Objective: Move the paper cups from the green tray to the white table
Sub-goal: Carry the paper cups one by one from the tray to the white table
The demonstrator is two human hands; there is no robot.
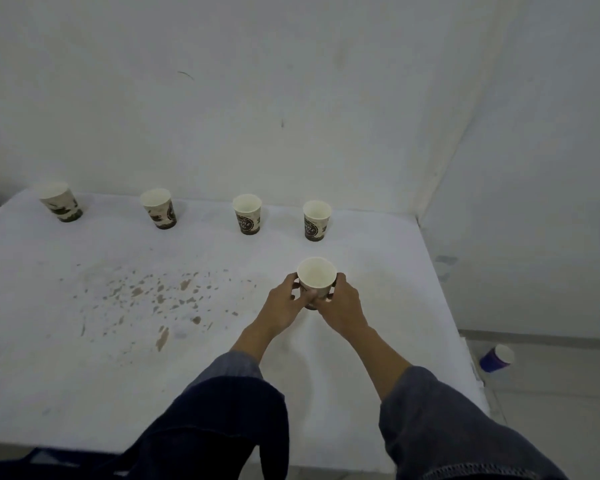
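Observation:
Both my hands hold one upright paper cup (316,276) on the white table (84,358), right of centre. My left hand (286,301) wraps its left side and my right hand (342,303) its right side. Several more printed paper cups stand upright in a row along the table's back edge: one at the far left (61,201), one further right (158,207), a third (247,213) near the middle and a fourth (316,220) just behind the held cup. No green tray is in view.
Brown stains (160,292) speckle the table's left-centre. White walls close the back and right side. A blue paper cup (496,358) lies on the floor past the table's right edge.

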